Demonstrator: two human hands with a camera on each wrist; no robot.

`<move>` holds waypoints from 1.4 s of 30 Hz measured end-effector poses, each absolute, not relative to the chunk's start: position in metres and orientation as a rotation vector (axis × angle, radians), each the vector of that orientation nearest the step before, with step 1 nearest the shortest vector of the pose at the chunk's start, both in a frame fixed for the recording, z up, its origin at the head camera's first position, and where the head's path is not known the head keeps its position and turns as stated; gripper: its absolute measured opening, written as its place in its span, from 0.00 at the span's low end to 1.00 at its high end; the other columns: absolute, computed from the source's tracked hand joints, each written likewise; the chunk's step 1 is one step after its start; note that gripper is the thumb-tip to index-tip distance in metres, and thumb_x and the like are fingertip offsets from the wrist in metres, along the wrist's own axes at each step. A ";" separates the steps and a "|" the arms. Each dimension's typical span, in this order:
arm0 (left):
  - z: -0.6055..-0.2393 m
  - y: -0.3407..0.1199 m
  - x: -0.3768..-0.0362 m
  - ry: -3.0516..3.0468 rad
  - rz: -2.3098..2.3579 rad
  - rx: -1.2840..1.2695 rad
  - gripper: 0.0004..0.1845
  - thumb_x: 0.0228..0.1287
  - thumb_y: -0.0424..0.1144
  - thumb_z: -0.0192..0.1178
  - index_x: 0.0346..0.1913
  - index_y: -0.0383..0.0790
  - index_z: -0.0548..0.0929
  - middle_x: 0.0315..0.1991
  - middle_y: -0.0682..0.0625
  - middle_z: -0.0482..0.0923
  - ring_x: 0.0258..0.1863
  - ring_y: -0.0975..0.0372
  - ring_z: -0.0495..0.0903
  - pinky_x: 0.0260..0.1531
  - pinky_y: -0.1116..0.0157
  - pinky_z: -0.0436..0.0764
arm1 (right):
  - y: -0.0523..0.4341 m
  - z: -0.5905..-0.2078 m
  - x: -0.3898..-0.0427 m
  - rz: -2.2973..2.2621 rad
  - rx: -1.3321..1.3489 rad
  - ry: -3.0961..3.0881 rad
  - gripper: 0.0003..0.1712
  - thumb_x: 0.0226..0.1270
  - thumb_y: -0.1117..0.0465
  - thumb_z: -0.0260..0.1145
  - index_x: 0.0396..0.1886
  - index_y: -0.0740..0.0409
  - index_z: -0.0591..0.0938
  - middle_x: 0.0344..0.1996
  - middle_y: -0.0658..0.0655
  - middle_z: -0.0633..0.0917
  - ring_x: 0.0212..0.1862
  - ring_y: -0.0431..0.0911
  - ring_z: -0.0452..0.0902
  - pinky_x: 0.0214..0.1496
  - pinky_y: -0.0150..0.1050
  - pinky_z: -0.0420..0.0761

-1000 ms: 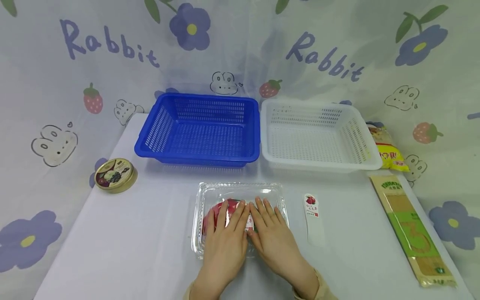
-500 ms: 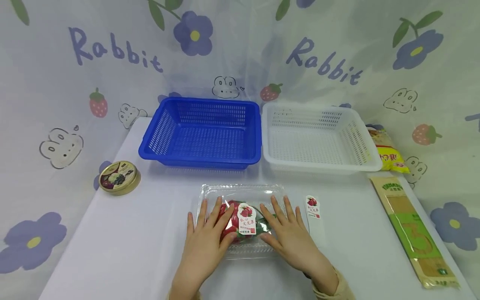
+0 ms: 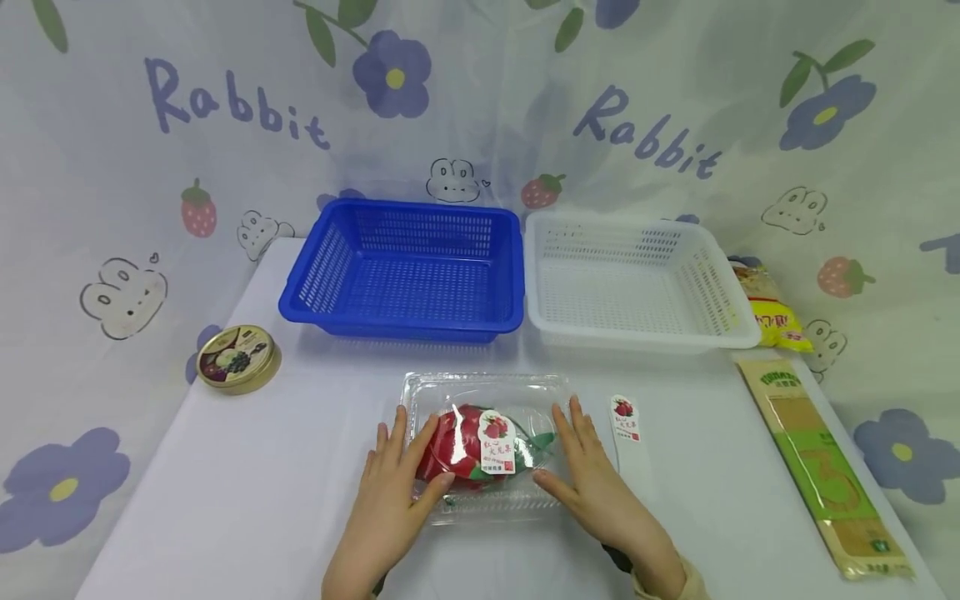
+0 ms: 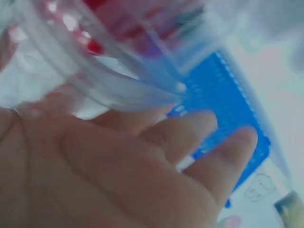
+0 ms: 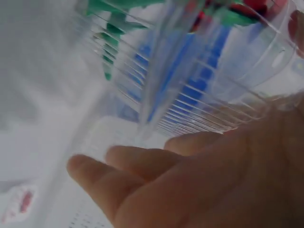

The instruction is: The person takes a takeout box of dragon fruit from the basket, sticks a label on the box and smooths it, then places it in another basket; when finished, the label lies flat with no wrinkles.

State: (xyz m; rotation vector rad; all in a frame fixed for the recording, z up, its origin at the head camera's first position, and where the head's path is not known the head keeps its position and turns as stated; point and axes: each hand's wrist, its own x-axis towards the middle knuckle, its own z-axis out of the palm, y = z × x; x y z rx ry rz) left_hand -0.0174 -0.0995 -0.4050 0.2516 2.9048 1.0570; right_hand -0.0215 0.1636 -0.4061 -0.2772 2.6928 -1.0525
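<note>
At the lower middle of the head view, a clear plastic clamshell box (image 3: 483,446) holding a red dragon fruit (image 3: 457,454) lies on the white table (image 3: 247,492). The left hand (image 3: 393,492) and right hand (image 3: 592,479) press its two sides, fingers straight and thumbs lying on the lid, clamping the box between them. Behind stand a blue slotted basket (image 3: 405,271) and a white slotted basket (image 3: 637,279). A floral "Rabbit" cloth (image 3: 112,167) backs the scene.

Blue basket (image 3: 401,271) (slotted), white basket (image 3: 637,279)
</note>
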 end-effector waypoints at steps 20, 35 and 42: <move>-0.416 -0.093 -0.017 2.713 1.515 0.097 0.34 0.67 0.48 0.59 0.74 0.49 0.61 0.78 0.38 0.45 0.72 0.37 0.55 0.60 0.32 0.64 | 0.158 -0.438 -0.012 -1.705 -0.072 2.641 0.39 0.68 0.60 0.62 0.76 0.45 0.57 0.78 0.58 0.49 0.76 0.66 0.45 0.65 0.76 0.51; -0.397 -0.076 -0.030 2.865 1.634 -0.095 0.29 0.61 0.41 0.66 0.66 0.42 0.74 0.73 0.37 0.60 0.69 0.39 0.64 0.59 0.37 0.68 | 0.155 -0.411 -0.011 -1.701 -0.215 2.800 0.29 0.66 0.65 0.62 0.67 0.50 0.71 0.77 0.62 0.53 0.75 0.68 0.49 0.62 0.71 0.65; -0.385 -0.066 -0.030 2.938 1.681 0.049 0.30 0.61 0.40 0.66 0.67 0.41 0.73 0.73 0.37 0.59 0.68 0.40 0.66 0.58 0.39 0.71 | 0.167 -0.392 -0.011 -1.705 -0.353 2.892 0.28 0.63 0.69 0.63 0.64 0.52 0.75 0.77 0.57 0.54 0.76 0.56 0.51 0.59 0.75 0.64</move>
